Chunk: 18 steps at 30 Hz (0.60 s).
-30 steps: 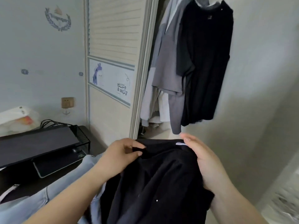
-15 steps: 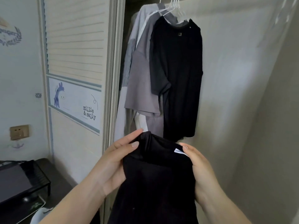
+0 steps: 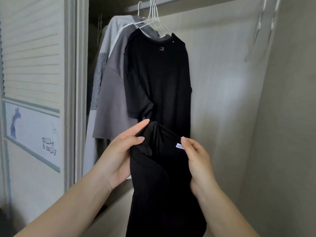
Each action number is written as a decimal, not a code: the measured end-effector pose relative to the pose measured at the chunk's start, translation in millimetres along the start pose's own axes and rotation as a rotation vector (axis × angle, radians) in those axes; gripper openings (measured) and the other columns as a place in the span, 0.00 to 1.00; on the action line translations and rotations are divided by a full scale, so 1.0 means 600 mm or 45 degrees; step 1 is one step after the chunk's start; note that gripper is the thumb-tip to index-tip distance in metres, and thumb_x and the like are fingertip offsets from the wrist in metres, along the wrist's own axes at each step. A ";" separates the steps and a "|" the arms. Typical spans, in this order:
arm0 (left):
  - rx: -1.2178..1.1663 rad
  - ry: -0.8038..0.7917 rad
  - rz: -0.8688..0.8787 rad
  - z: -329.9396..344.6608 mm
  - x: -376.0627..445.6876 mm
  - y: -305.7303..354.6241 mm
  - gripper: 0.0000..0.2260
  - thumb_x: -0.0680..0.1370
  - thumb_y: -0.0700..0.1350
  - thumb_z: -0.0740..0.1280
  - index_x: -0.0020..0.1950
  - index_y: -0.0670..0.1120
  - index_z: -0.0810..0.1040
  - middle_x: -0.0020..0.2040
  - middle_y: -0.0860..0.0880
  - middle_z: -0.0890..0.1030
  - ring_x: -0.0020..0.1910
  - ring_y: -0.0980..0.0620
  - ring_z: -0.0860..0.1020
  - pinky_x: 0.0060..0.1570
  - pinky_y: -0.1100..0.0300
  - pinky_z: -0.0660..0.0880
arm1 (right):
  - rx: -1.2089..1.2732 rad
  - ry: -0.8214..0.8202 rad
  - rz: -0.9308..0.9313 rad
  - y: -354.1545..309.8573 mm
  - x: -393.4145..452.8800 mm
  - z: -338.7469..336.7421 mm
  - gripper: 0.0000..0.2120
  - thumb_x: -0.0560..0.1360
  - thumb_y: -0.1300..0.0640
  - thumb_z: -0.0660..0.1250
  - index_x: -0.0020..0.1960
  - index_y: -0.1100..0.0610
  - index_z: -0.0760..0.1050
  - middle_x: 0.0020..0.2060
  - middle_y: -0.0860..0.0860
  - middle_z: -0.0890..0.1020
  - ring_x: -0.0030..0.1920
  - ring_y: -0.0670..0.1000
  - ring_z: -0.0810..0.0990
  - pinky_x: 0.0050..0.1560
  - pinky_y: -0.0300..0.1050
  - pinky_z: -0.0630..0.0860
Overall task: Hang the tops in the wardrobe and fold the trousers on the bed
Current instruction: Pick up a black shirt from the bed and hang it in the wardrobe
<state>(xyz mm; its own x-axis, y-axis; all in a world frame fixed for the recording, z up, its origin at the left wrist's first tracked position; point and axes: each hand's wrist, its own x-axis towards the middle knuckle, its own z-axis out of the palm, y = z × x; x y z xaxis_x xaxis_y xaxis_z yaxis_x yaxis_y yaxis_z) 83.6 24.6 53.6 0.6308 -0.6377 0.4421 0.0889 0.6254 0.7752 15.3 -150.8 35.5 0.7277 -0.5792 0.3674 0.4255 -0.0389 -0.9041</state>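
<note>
I hold a black top (image 3: 160,182) up in front of the open wardrobe, and it hangs down between my arms. My left hand (image 3: 118,154) grips its upper left edge with thumb and fingers. My right hand (image 3: 196,159) pinches the upper right edge beside a small white label (image 3: 179,146). Behind it on the rail hang a black T-shirt (image 3: 159,74), a grey T-shirt (image 3: 111,103) and a lighter grey top (image 3: 112,31), all on white wire hangers (image 3: 153,16).
The sliding wardrobe door (image 3: 34,82) with slats and a "millie & sally" picture panel stands at the left. The pale wardrobe back wall (image 3: 222,82) lies behind the clothes, and the rail to the right of the hangers is bare. A side wall (image 3: 290,134) closes the right.
My view has swung up and right from the desk toward the wardrobe. Both hands have lifted the black top higher, closer to the hanging clothes.
</note>
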 end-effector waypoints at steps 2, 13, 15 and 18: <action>0.008 -0.028 0.006 0.008 0.030 -0.003 0.23 0.70 0.36 0.64 0.65 0.47 0.78 0.59 0.40 0.81 0.59 0.43 0.79 0.56 0.54 0.77 | -0.001 0.054 -0.019 -0.005 0.027 -0.006 0.06 0.74 0.47 0.69 0.40 0.45 0.82 0.44 0.44 0.85 0.52 0.46 0.81 0.61 0.51 0.75; 0.001 -0.056 0.065 0.045 0.163 0.020 0.21 0.75 0.36 0.59 0.66 0.51 0.76 0.57 0.43 0.82 0.55 0.45 0.81 0.45 0.56 0.81 | -0.083 0.169 -0.165 -0.082 0.138 0.005 0.12 0.73 0.47 0.69 0.37 0.53 0.81 0.41 0.51 0.85 0.47 0.51 0.83 0.51 0.47 0.80; -0.001 -0.037 0.087 0.050 0.189 0.032 0.21 0.76 0.37 0.59 0.65 0.52 0.76 0.56 0.44 0.83 0.54 0.45 0.82 0.41 0.56 0.81 | -0.296 0.152 -0.247 -0.117 0.163 0.011 0.12 0.74 0.48 0.68 0.38 0.54 0.80 0.36 0.49 0.82 0.41 0.47 0.81 0.42 0.38 0.78; 0.057 0.033 0.114 0.063 0.232 0.043 0.20 0.75 0.37 0.60 0.62 0.54 0.79 0.55 0.48 0.84 0.52 0.47 0.83 0.39 0.54 0.81 | -0.826 0.167 -0.499 -0.212 0.211 0.009 0.08 0.76 0.49 0.65 0.41 0.49 0.78 0.43 0.42 0.81 0.46 0.44 0.78 0.39 0.34 0.70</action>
<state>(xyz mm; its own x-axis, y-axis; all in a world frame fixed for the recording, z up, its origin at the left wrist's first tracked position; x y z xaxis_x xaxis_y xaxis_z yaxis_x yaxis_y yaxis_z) 144.2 -64.8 152.4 0.6544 -0.5681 0.4990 -0.0029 0.6581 0.7530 56.2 -214.5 197.9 0.5014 -0.5148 0.6954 0.2091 -0.7078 -0.6748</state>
